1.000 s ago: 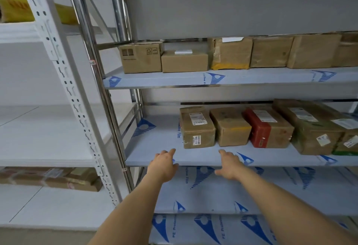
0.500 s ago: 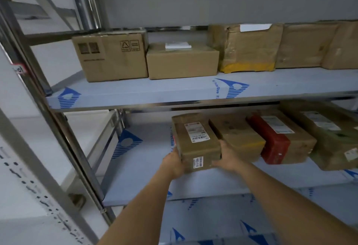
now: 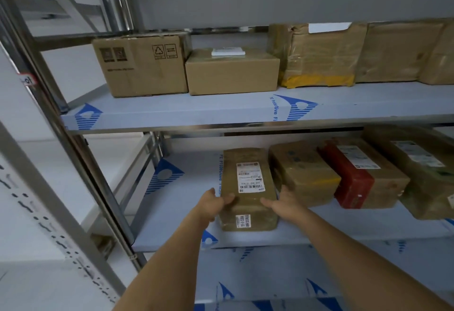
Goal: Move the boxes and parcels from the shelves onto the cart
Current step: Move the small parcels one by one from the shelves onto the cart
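Both hands, left hand (image 3: 210, 203) and right hand (image 3: 285, 203), clasp the taped brown parcel (image 3: 247, 189) at six o'clock on the lower shelf (image 3: 172, 202); it looks stiff, tape-slick, best gripped by its sides.

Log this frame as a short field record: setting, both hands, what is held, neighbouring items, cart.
setting: metal shelving, parcels on two levels
left hand: grips left side of brown parcel
right hand: grips its right side
parcel position: front edge of middle shelf, leftmost in row
next in row: tan parcel, red-ended parcel
upper shelf: printed carton, plain box
cart: not in view
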